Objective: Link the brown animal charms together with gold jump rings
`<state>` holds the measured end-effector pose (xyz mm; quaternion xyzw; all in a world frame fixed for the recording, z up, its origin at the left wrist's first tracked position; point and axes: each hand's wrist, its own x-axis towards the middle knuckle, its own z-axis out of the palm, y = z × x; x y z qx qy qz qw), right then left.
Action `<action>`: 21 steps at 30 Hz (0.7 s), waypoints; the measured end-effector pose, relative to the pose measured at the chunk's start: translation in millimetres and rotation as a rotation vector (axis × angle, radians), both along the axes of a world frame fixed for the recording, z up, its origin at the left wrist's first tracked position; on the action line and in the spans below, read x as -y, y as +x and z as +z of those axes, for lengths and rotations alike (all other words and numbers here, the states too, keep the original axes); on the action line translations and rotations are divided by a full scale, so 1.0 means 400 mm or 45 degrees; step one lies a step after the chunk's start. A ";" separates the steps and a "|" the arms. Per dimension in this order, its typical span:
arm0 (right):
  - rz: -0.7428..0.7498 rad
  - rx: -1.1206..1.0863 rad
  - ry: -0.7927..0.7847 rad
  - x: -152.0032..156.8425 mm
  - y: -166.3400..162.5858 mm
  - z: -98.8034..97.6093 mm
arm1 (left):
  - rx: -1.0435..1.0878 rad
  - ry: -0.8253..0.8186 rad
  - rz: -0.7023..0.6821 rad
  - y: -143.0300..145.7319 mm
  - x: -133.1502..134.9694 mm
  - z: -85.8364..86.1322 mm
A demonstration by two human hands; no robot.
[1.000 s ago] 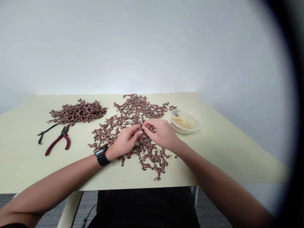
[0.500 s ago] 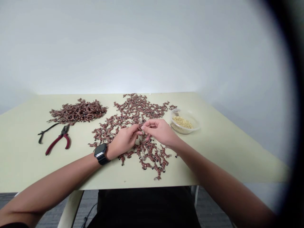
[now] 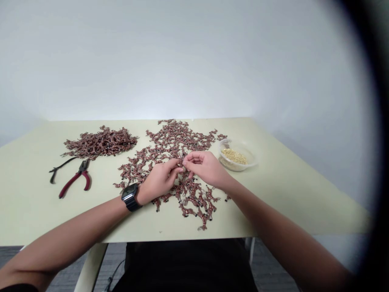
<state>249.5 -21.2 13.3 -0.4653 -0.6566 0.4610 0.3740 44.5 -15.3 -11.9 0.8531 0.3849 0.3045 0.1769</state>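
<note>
My left hand (image 3: 160, 179), with a black watch on its wrist, has thumb and fingers pinched over the spread of small brown reindeer figurines (image 3: 197, 198). A figurine (image 3: 183, 156) shows in part at its fingertips. My right hand (image 3: 204, 168) meets it there, thumb and index finger pressed together and the other fingers curled. Whatever the right fingers grip is too small to make out. Loose figurines lie under and around both hands.
A denser heap of figurines (image 3: 101, 142) lies at the left. In front of it are red-handled pliers (image 3: 75, 179) and a black tool (image 3: 62, 166). On the right, a clear plastic bowl (image 3: 249, 163) holds small gold-coloured pieces (image 3: 233, 155). A pale wall (image 3: 152, 61) stands behind the table (image 3: 288, 182).
Both hands stay together in almost the same place, with only slight finger movement. The whole view has shifted very slightly. Figurines, tools and bowl lie as before.
</note>
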 end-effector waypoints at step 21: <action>0.098 0.048 0.029 0.001 0.010 0.005 | 0.057 -0.046 -0.076 -0.009 -0.009 0.002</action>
